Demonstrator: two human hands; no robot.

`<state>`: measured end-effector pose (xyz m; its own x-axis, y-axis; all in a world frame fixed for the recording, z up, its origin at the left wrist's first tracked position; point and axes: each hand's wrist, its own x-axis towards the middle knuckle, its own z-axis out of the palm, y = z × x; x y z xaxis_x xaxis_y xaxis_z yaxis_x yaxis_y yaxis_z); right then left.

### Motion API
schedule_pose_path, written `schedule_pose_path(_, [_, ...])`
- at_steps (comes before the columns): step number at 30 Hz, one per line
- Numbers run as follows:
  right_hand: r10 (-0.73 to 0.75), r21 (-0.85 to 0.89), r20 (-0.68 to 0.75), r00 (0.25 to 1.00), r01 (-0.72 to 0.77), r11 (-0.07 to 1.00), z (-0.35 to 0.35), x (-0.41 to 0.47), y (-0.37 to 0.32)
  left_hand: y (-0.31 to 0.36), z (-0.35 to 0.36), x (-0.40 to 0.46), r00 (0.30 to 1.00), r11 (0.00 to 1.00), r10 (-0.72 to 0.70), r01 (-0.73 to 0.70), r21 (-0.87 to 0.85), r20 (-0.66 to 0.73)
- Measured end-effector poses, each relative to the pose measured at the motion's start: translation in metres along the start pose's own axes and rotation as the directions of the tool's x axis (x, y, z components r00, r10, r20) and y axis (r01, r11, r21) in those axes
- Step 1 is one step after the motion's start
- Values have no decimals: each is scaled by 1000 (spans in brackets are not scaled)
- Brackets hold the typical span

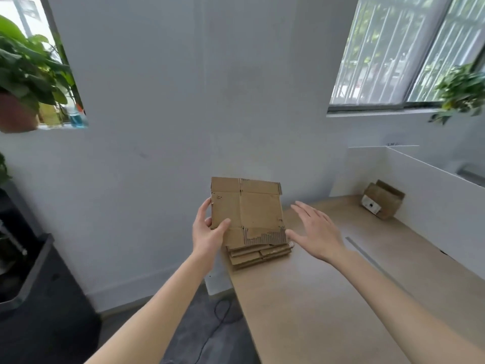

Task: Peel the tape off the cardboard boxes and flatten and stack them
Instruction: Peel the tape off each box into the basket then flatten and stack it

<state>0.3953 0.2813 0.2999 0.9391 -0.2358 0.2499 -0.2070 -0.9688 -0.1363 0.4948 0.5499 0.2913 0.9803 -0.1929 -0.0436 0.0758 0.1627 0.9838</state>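
My left hand (207,232) grips the left edge of a flattened cardboard box (252,211), thumb on its front face, holding it tilted up over a stack of flattened boxes (259,254) at the table's far left corner. Its lower right corner shows torn paper and bare corrugation. My right hand (316,231) hovers with fingers spread just right of the held box, its thumb close to the box's lower right corner. An unflattened cardboard box (383,199) with a white label lies on its side at the table's far right.
The wooden table (328,298) runs from the wall toward me, with a white partition (433,195) along its right side and a metal strip (367,258) set in its top. A dark bin (39,285) and a potted plant (23,82) are at the left.
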Motion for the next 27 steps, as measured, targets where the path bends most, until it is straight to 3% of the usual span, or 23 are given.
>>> schedule_pose_path(8, [54, 18, 25, 998, -55, 998, 41, 54, 31, -27, 25, 78, 999, 999, -40, 40, -26, 12])
schedule_pose_path(14, [97, 62, 94, 991, -103, 993, 106, 118, 74, -72, 59, 171, 996, 994, -87, 86, 69, 7])
schedule_pose_path(19, [132, 77, 188, 973, -149, 986, 177, 176, 110, -140, 92, 254, 991, 979, -130, 132, 155, -24])
schedule_pose_path(27, [73, 145, 339, 938, -129, 981, 314, 245, 137, -278, 115, 334, 934, 920, -307, 340, 193, -180])
